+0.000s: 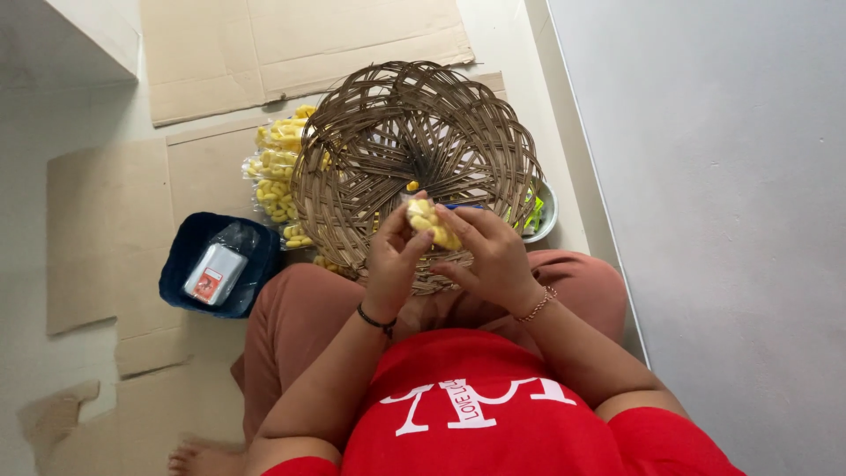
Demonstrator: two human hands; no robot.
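Observation:
Both my hands meet over the near edge of a round woven rattan frame (414,123) that leans on my lap. My left hand (394,257) and my right hand (493,256) pinch a small cluster of yellow cocoons (430,222) between their fingertips. One more yellow cocoon (412,186) sits in the weave just above my fingers. A clear bag of yellow cocoons (278,172) lies partly under the frame's left side.
A dark blue tub (181,264) holding a white packet (215,273) stands left of my knee. A grey bowl (546,211) peeks out behind the frame's right edge. Flattened cardboard (300,44) covers the floor. A grey wall (723,220) rises on the right.

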